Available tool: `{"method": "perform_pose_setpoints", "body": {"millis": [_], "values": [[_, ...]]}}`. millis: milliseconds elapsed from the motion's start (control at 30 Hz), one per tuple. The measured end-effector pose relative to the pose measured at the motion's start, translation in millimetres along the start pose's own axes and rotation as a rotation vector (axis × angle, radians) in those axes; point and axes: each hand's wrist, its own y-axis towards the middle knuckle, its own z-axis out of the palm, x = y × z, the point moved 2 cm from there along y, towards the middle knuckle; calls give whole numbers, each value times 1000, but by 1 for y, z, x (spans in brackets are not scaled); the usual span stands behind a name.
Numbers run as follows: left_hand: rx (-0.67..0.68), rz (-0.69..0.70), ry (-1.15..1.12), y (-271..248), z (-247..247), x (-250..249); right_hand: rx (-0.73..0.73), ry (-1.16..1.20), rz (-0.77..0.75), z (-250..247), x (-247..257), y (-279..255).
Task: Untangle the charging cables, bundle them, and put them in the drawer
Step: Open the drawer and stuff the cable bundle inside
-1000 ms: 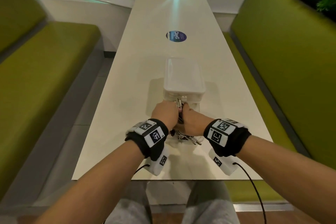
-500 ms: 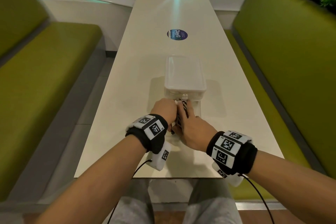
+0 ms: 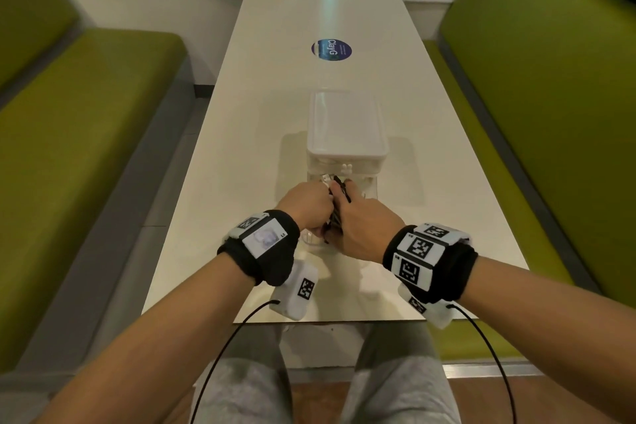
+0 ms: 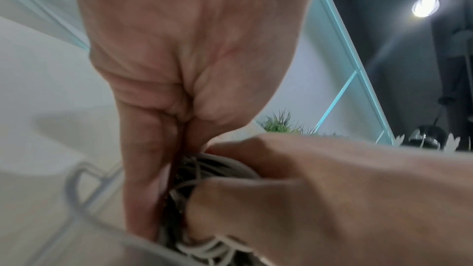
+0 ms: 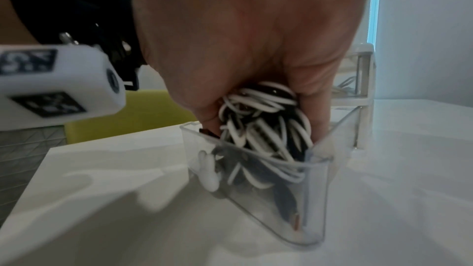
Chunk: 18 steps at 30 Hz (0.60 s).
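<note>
A bundle of black and white charging cables [image 5: 261,120] sits partly inside a clear drawer [image 5: 314,199] pulled out of a small white drawer unit [image 3: 346,127]. My right hand [image 3: 361,220] grips the top of the bundle from the right, thumb on one side and fingers on the other. Against the bundle's left side, my left hand [image 3: 306,206] pinches the cables [image 4: 204,171] between thumb and fingers. In the head view only a short black and white piece of the bundle [image 3: 339,198] shows between the two hands. The drawer's inside is mostly hidden there.
The drawer unit stands on a long white table [image 3: 261,134] with a blue round sticker [image 3: 331,49] farther back. Green benches [image 3: 86,120] run along both sides. The table's near edge [image 3: 327,320] lies just behind my wrists.
Both hands have gone slightly forward and down with the bundle, and it now sits lower in the drawer. My right wrist has swung out to the right.
</note>
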Motion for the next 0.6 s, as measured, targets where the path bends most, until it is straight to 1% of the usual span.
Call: {"method": "perform_pose_setpoints", "body": {"millis": [33,67,100,133,200,233,300,400,500,600], "values": [[11,6,7,-1,2,1,2,-4,2,-1,0,0],[-5,12,-12,-5,4,1,2,-6,4,-2,1,0],[-32,-12,-56,-6,6,2,-2,-12,3,-4,2,0],[-87,-27,-84,-7,8,3,-1,-20,2,-5,4,0],[-170,-54,-53,-8,12,3,-3,-35,-4,-6,6,-1],[-180,-74,-48,-8,13,2,-6,-32,-14,-3,4,-1],[-211,-124,-156,-7,16,1,-30,-7,-33,2,1,-2],[-263,-142,-289,-8,13,1,-43,-2,-79,7,-2,-4],[-266,-148,-331,-7,11,0,-94,-48,-159,6,0,-6],[-284,-154,-348,-7,12,-1,-51,-48,-137,3,-3,-2]]}}
